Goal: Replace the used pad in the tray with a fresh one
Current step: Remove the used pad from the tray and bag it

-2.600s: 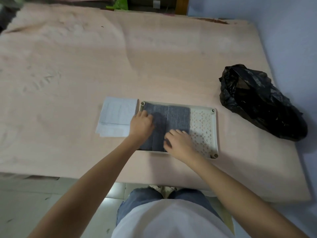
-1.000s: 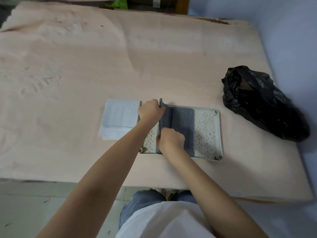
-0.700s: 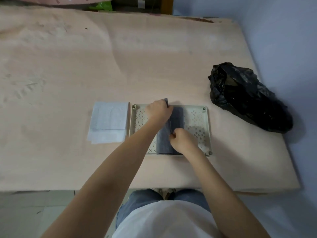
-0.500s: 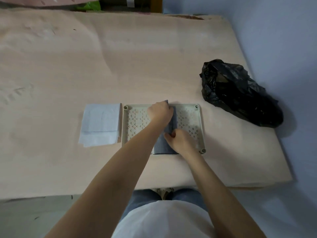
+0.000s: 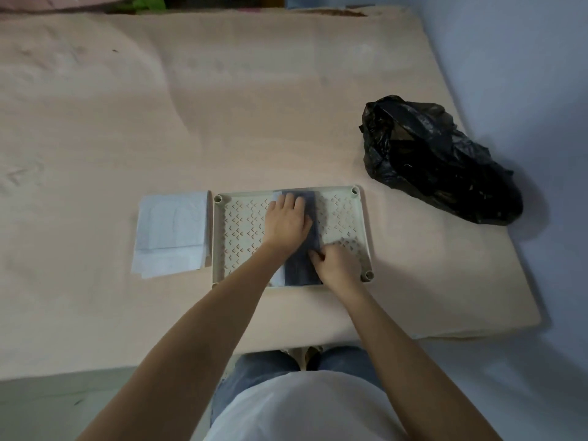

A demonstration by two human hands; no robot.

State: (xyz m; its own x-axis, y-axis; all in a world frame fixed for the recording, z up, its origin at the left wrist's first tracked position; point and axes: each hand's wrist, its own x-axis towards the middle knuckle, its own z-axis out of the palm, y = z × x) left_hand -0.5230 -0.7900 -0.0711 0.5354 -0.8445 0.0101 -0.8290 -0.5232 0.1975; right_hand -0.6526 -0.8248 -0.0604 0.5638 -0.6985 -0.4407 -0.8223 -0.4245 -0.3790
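A cream tray with a perforated floor lies near the table's front edge. The dark grey used pad is folded into a narrow strip down the tray's middle. My left hand lies flat on the strip's far half and presses it down. My right hand has curled fingers at the strip's near right edge and pinches it. A white fresh pad, folded, rests on the table just left of the tray.
A crumpled black plastic bag sits on the table to the right of the tray, by the blue wall. The pink table surface stretches far beyond the tray. My legs are below the table's front edge.
The used pad has been folded from a wide sheet over the tray's left part into a narrow strip at its middle. My left hand has flattened onto it.
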